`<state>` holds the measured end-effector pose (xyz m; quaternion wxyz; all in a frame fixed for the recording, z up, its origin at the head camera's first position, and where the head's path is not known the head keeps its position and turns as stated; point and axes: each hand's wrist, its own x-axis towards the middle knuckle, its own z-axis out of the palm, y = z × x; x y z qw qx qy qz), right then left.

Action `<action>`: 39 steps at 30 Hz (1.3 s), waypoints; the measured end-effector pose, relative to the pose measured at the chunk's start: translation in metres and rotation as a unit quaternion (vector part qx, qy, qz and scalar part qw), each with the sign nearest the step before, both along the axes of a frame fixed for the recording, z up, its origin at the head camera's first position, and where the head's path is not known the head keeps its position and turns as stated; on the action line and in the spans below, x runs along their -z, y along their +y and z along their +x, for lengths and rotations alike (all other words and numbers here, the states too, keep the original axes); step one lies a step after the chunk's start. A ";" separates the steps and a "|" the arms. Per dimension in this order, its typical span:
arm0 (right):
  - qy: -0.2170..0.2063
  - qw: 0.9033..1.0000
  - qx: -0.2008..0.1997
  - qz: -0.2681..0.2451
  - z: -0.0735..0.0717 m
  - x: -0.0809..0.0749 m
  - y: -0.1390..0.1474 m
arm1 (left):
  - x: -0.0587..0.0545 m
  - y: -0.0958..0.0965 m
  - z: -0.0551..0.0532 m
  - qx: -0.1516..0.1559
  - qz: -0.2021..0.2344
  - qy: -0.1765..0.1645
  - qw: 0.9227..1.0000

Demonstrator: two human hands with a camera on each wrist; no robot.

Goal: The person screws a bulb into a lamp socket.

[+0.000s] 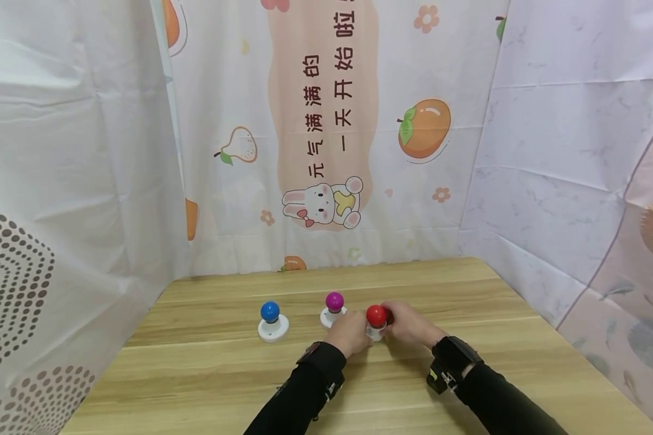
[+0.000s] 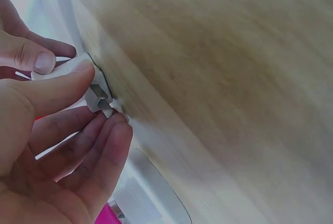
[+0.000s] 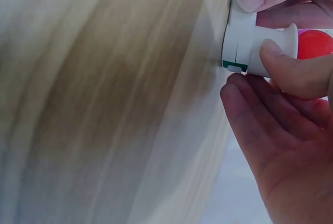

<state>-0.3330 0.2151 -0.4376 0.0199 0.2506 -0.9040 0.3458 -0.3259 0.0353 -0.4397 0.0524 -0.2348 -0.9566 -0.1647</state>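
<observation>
Both hands hold a white lamp socket (image 1: 375, 332) that carries a round red bulb (image 1: 376, 315), upright over the table. My left hand (image 1: 350, 333) pinches the socket's base from the left; in the left wrist view a metal clip (image 2: 101, 96) shows at its edge. From the right, my right hand (image 1: 412, 324) has its thumb against the socket body (image 3: 260, 47), with fingers curled below. A green strip (image 3: 235, 65) lines the base. Just left of the hands stands a magenta bulb (image 1: 334, 301) on a white socket, partly hidden by my left hand.
Farther left, a blue bulb (image 1: 269, 312) stands in a white round-based socket (image 1: 274, 330). All are on a wood-grain table (image 1: 207, 362). Printed curtains (image 1: 223, 199) enclose the table at the back and both sides.
</observation>
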 end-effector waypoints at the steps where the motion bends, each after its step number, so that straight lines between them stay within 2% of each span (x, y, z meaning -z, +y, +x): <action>1: 0.000 1.000 0.001 0.000 -0.001 0.000 0.001 | 0.000 0.001 0.000 -0.001 -0.001 0.001 1.000; 9: -0.010 0.999 0.031 -0.002 -0.004 0.002 0.000 | -0.004 0.009 0.001 -0.009 -0.036 0.021 0.999; 13: -0.010 0.999 0.045 -0.001 -0.007 0.001 0.000 | -0.004 0.013 0.000 -0.021 -0.024 0.019 0.999; 20: -0.011 0.998 0.060 0.005 -0.014 0.003 0.000 | -0.003 0.016 -0.004 -0.030 -0.001 -0.003 1.000; 27: -0.003 0.999 0.050 -0.010 -0.021 0.006 0.004 | -0.002 0.020 -0.008 -0.041 0.017 -0.034 0.998; 31: -0.013 0.999 0.039 -0.018 -0.018 0.005 0.007 | -0.004 0.015 -0.002 -0.027 0.036 -0.054 0.998; 36: -0.014 0.997 0.077 0.017 -0.005 -0.008 0.005 | -0.013 0.000 0.009 0.013 0.043 -0.049 0.998; 39: 0.015 0.994 0.097 0.046 0.004 -0.019 0.002 | -0.019 -0.013 0.017 0.019 0.044 -0.037 0.998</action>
